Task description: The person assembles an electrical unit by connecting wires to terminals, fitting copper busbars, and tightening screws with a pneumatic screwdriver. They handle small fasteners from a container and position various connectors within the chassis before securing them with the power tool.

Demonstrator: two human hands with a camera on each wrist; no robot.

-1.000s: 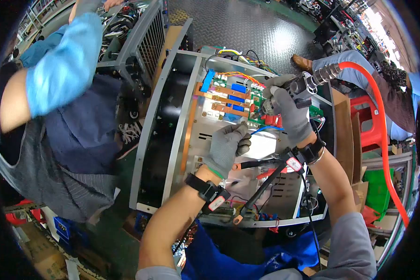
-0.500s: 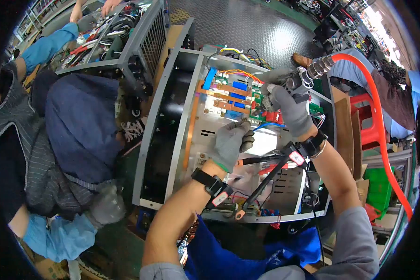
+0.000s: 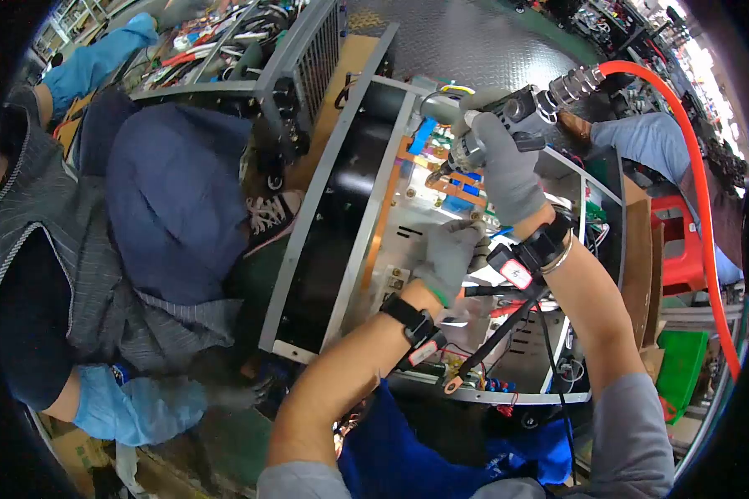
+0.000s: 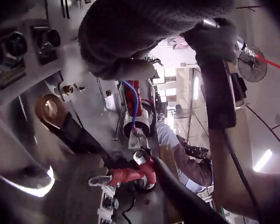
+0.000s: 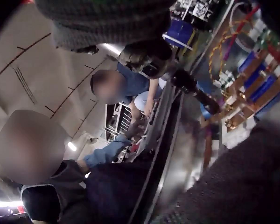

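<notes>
My right hand (image 3: 508,170), in a grey glove, grips an air driver (image 3: 520,112) fed by an orange-red hose (image 3: 692,150). The driver's dark socket tip (image 5: 207,101) slants down close over the left ends of the copper busbars (image 5: 245,112). Lower down, my gloved left hand (image 3: 451,258) hangs over the metal cabinet (image 3: 364,224), fingers curled and thumb near the fingertips. Whatever lies inside that hand is hidden. Beneath it, black cables end in copper lugs (image 4: 53,111). A blue wire (image 4: 134,100) and a cable with a red sleeve (image 4: 130,175) show past its fingers.
A second person (image 3: 175,208) sits at the left, an arm reaching toward the cabinet's side. Behind stands a metal cart (image 3: 308,75) full of cables and parts. At the right are a cardboard box (image 3: 638,258), a red stool (image 3: 681,249) and a green bin (image 3: 682,366).
The driver has moved left in my right hand, from the green circuit board to the busbars' left ends. My left hand stays curled over the cabinet. The whole view has shifted.
</notes>
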